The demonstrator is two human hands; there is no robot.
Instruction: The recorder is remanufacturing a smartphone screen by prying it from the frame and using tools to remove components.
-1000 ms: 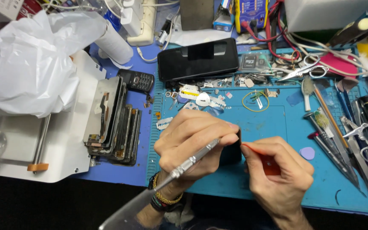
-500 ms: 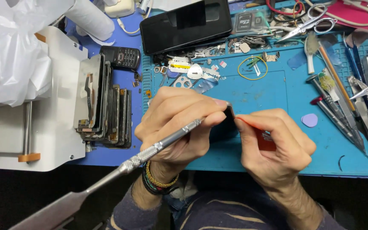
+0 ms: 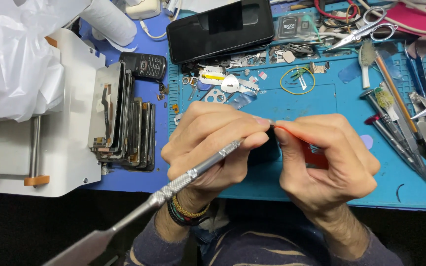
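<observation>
Head view looks down on two hands meeting over a blue rubber work mat [image 3: 371, 192]. Left hand [image 3: 213, 143] is closed around a long knurled silver metal spudger [image 3: 173, 184], whose flat end runs down past the beaded wrist. Right hand [image 3: 329, 157] pinches a thin orange-red plastic pick [image 3: 297, 135], fingertips touching the left thumb. A small black part [image 3: 267, 150] sits between both hands, mostly hidden. Beyond the left knuckles lies a large black smartphone [image 3: 220, 27]; outside that hand stands a stack of grey phone screens [image 3: 124, 118].
</observation>
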